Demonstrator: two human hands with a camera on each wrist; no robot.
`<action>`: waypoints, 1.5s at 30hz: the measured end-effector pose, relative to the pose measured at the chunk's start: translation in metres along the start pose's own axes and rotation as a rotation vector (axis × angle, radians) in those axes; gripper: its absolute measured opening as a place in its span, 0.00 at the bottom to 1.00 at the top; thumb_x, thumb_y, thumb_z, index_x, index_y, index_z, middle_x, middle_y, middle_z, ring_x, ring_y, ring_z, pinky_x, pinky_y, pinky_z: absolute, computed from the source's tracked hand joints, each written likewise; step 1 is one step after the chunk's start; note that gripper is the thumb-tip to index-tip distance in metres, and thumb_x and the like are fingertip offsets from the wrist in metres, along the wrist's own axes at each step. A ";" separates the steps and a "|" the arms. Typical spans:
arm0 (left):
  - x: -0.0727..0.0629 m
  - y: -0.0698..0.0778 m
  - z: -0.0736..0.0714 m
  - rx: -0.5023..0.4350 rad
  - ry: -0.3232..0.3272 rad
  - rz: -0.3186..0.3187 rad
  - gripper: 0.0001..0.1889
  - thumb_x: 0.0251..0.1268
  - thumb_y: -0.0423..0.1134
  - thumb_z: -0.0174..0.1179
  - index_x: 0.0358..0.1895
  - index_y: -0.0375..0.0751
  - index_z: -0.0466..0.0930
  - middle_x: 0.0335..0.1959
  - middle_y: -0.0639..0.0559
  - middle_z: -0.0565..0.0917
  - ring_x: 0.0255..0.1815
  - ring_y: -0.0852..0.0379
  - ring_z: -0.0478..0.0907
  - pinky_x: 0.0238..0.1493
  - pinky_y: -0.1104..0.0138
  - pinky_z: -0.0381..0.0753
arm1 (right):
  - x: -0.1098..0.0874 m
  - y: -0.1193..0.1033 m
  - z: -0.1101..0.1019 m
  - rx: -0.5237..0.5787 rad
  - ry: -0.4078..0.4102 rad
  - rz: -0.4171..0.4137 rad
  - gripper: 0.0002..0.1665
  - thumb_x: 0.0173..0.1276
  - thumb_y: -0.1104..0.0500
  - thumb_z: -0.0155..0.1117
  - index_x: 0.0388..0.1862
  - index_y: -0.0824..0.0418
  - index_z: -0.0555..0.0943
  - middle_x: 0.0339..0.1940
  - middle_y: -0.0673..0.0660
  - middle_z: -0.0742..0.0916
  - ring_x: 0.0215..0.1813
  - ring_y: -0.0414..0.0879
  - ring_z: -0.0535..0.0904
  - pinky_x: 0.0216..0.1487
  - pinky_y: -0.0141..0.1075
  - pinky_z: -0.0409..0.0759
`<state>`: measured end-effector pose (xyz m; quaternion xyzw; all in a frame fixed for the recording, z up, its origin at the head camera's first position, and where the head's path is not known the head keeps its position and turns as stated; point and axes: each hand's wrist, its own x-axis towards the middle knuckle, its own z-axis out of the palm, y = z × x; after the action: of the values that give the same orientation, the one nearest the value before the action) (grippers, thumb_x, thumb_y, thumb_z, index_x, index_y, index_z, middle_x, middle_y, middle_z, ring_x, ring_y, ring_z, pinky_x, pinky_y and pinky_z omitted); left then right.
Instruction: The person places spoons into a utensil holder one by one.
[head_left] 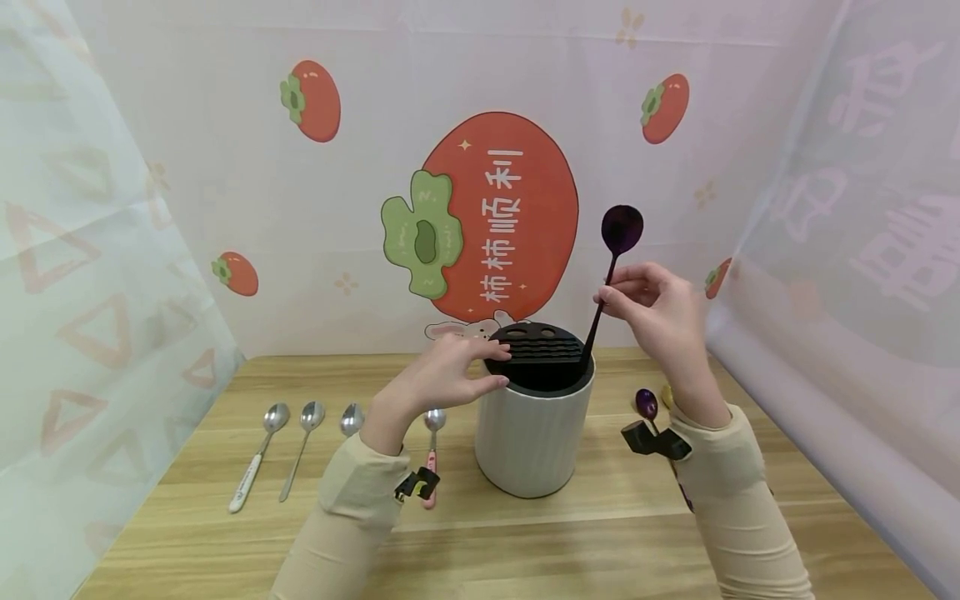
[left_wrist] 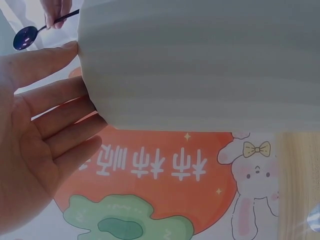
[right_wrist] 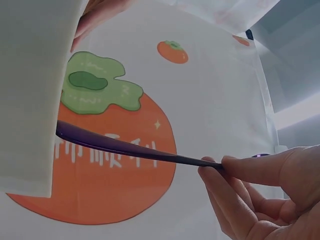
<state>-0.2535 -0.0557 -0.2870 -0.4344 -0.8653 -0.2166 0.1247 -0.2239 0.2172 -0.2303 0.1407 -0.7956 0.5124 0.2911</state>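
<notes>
Spoon (head_left: 619,237) pinched in my right hand (head_left: 660,312) at frame centre — keep it upright, handle into a slot; left hand (head_left: 442,375), fingers straight, steadies the holder (head_left: 534,433).

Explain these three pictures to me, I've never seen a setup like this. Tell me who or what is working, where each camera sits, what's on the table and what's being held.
No machine here: a person works with bare hands. The large picture comes from a camera on the head, looking down; the other two come from cameras strapped to each wrist. On the wooden table stands a white ribbed holder with a black slotted insert. The left hand rests its straight fingers on the holder's rim. The right hand pinches a dark purple spoon by its handle, bowl up, the handle's end at the insert. Four silver spoons lie to the left, another purple spoon to the right.
</notes>
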 end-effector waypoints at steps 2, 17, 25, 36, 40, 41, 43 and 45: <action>0.000 0.000 0.000 0.001 0.002 0.001 0.16 0.62 0.45 0.62 0.51 0.43 0.82 0.52 0.52 0.84 0.52 0.55 0.80 0.56 0.61 0.75 | 0.000 0.000 0.002 0.012 -0.007 0.002 0.15 0.60 0.62 0.68 0.44 0.69 0.79 0.32 0.53 0.87 0.33 0.33 0.85 0.37 0.27 0.82; 0.000 0.000 0.000 -0.001 0.003 -0.004 0.16 0.62 0.46 0.62 0.51 0.44 0.82 0.52 0.52 0.84 0.52 0.56 0.80 0.54 0.62 0.77 | -0.007 0.004 0.004 -0.071 -0.027 0.023 0.16 0.59 0.57 0.70 0.42 0.65 0.80 0.32 0.53 0.88 0.32 0.30 0.84 0.37 0.22 0.80; -0.001 0.001 0.000 0.000 -0.010 -0.024 0.17 0.62 0.47 0.61 0.52 0.45 0.82 0.55 0.53 0.82 0.56 0.55 0.78 0.57 0.61 0.75 | -0.009 0.006 0.006 -0.119 -0.027 0.029 0.17 0.59 0.55 0.71 0.42 0.63 0.81 0.31 0.51 0.87 0.31 0.30 0.83 0.35 0.23 0.79; -0.001 0.000 0.000 -0.015 -0.004 -0.016 0.17 0.62 0.46 0.62 0.52 0.45 0.82 0.52 0.52 0.84 0.51 0.56 0.80 0.52 0.64 0.78 | -0.010 0.015 0.010 -0.170 -0.024 0.013 0.15 0.58 0.55 0.71 0.40 0.62 0.81 0.33 0.57 0.88 0.30 0.29 0.82 0.32 0.23 0.77; -0.001 0.000 0.000 -0.017 -0.005 -0.019 0.17 0.62 0.46 0.62 0.52 0.45 0.82 0.53 0.53 0.83 0.53 0.56 0.79 0.53 0.63 0.78 | -0.011 0.016 0.010 -0.193 -0.029 0.022 0.15 0.58 0.54 0.71 0.40 0.61 0.82 0.33 0.58 0.88 0.30 0.27 0.81 0.33 0.22 0.76; -0.001 0.000 0.001 -0.017 -0.006 -0.021 0.17 0.62 0.46 0.62 0.52 0.45 0.82 0.53 0.52 0.83 0.53 0.56 0.79 0.54 0.63 0.77 | -0.011 0.016 0.010 -0.194 -0.030 0.024 0.15 0.58 0.54 0.71 0.40 0.61 0.82 0.33 0.59 0.88 0.31 0.26 0.81 0.32 0.22 0.76; -0.001 -0.001 0.001 -0.016 -0.008 -0.024 0.17 0.62 0.47 0.62 0.52 0.45 0.82 0.54 0.52 0.83 0.54 0.56 0.78 0.54 0.63 0.77 | -0.011 0.016 0.010 -0.201 -0.031 0.030 0.15 0.58 0.54 0.71 0.39 0.61 0.82 0.33 0.59 0.88 0.30 0.26 0.81 0.32 0.22 0.76; -0.001 -0.001 0.001 -0.014 -0.010 -0.028 0.17 0.62 0.47 0.62 0.52 0.45 0.82 0.55 0.52 0.82 0.55 0.56 0.78 0.54 0.63 0.77 | -0.012 0.016 0.010 -0.212 -0.035 0.037 0.15 0.58 0.53 0.71 0.39 0.61 0.82 0.33 0.59 0.88 0.30 0.26 0.80 0.32 0.23 0.75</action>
<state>-0.2536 -0.0559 -0.2883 -0.4242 -0.8704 -0.2222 0.1144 -0.2265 0.2148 -0.2523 0.1033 -0.8527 0.4281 0.2810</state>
